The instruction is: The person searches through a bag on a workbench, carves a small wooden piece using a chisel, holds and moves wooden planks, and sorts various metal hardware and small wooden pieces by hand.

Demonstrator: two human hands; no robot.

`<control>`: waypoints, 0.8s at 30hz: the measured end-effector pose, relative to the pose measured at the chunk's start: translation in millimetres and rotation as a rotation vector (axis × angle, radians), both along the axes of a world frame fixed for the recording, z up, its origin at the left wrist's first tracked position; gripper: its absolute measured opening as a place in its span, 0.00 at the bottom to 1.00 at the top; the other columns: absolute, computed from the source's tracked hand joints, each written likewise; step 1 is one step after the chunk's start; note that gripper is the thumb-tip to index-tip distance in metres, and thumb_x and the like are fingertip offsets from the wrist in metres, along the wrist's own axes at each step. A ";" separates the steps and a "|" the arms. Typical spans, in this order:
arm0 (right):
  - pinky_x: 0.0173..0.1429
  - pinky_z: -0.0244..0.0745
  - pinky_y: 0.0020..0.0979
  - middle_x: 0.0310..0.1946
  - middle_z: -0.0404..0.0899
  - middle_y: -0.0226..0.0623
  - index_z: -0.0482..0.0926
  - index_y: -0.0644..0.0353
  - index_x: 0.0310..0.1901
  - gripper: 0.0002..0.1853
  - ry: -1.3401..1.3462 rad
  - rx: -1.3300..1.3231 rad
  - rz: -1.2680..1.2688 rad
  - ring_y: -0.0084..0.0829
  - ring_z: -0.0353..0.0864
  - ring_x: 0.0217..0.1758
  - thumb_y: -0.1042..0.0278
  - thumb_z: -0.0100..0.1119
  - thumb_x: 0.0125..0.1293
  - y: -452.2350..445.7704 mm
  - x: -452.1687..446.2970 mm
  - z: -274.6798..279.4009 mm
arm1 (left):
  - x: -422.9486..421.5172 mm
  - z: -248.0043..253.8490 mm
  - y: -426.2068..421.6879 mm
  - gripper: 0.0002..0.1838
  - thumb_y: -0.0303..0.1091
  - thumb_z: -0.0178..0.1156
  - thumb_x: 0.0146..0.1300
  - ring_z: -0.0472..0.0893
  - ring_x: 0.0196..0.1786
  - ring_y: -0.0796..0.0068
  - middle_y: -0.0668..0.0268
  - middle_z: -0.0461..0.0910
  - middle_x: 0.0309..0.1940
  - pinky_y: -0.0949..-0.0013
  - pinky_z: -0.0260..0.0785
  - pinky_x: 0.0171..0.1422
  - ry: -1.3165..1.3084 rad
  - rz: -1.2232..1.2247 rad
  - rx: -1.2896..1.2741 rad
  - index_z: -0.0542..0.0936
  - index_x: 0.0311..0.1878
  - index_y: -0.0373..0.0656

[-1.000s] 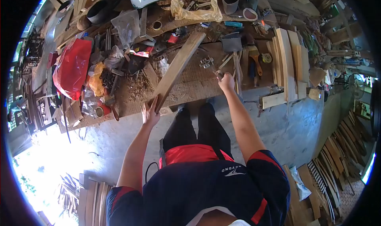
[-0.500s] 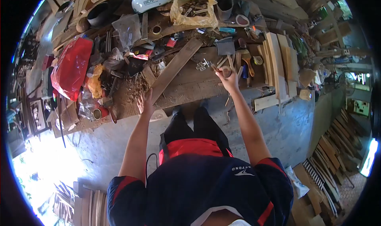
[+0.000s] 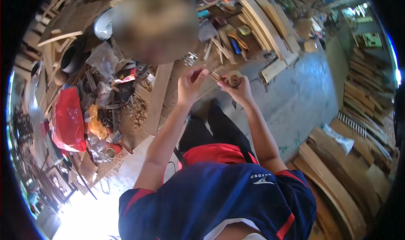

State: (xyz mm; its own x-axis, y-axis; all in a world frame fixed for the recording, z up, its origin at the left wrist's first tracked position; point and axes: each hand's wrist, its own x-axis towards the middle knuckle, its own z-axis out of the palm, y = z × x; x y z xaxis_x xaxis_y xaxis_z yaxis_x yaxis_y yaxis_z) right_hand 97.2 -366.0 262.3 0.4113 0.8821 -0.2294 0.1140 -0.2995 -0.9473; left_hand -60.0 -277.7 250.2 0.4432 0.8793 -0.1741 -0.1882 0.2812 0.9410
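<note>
My right hand (image 3: 241,92) is closed around a round-ended brown object (image 3: 234,79) with a pale rim, whose kind I cannot make out. Thin light-brown tips (image 3: 216,75) stick out on its left side. Just left of it, my left hand (image 3: 190,86) hangs in the air over the bench edge, thumb and fingers apart, with nothing visible in it. A long wooden board (image 3: 159,99) lies on the bench to the left of that hand. Small silvery metal parts (image 3: 190,58) rest on the bench beyond my hands.
A red plastic bag (image 3: 68,120), a red can (image 3: 113,150) and wood shavings (image 3: 137,113) crowd the bench's left side. Timber strips (image 3: 263,27) and a brush (image 3: 238,40) lie to the right. More planks (image 3: 333,168) lean at lower right. A blurred patch hides the bench's far middle.
My left hand has let go of the board and moved right, close to my right hand. The view has swung to the right; my right hand still holds the round-ended object.
</note>
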 end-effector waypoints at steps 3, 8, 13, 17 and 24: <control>0.36 0.69 0.23 0.27 0.79 0.27 0.79 0.64 0.36 0.10 -0.066 -0.017 -0.039 0.17 0.73 0.31 0.70 0.68 0.55 -36.1 -0.9 -3.3 | 15.7 2.6 -11.3 0.11 0.36 0.64 0.60 0.77 0.35 0.84 0.70 0.80 0.31 0.78 0.68 0.44 0.034 -0.125 0.075 0.81 0.41 0.39; 0.24 0.61 0.20 0.20 0.77 0.25 0.81 0.64 0.31 0.10 0.161 -0.046 -0.166 0.13 0.68 0.21 0.64 0.63 0.60 -91.5 7.4 -4.3 | 42.7 -10.0 -50.8 0.06 0.29 0.66 0.57 0.75 0.28 0.87 0.72 0.80 0.26 0.81 0.67 0.34 0.152 -0.341 0.046 0.81 0.34 0.37; 0.23 0.61 0.22 0.18 0.77 0.26 0.81 0.65 0.30 0.11 0.098 0.002 -0.284 0.14 0.68 0.20 0.64 0.63 0.61 -145.5 29.7 -36.9 | 88.7 -27.6 -103.0 0.04 0.27 0.65 0.56 0.75 0.27 0.87 0.71 0.80 0.25 0.80 0.67 0.33 0.261 -0.340 0.156 0.79 0.32 0.38; 0.23 0.61 0.23 0.15 0.73 0.26 0.79 0.65 0.27 0.12 -0.125 0.008 -0.380 0.14 0.66 0.19 0.65 0.62 0.61 -189.3 65.3 -47.1 | 139.3 -34.5 -146.6 0.03 0.25 0.64 0.57 0.75 0.29 0.86 0.69 0.80 0.28 0.80 0.67 0.34 0.296 -0.242 0.298 0.79 0.31 0.39; 0.27 0.66 0.27 0.16 0.74 0.33 0.79 0.66 0.27 0.17 -0.076 -0.232 -0.742 0.18 0.69 0.22 0.57 0.63 0.59 -337.2 161.4 -171.3 | 192.8 -138.6 -198.4 0.06 0.33 0.52 0.68 0.79 0.37 0.79 0.63 0.81 0.36 0.77 0.69 0.40 0.384 -0.482 -0.364 0.72 0.43 0.41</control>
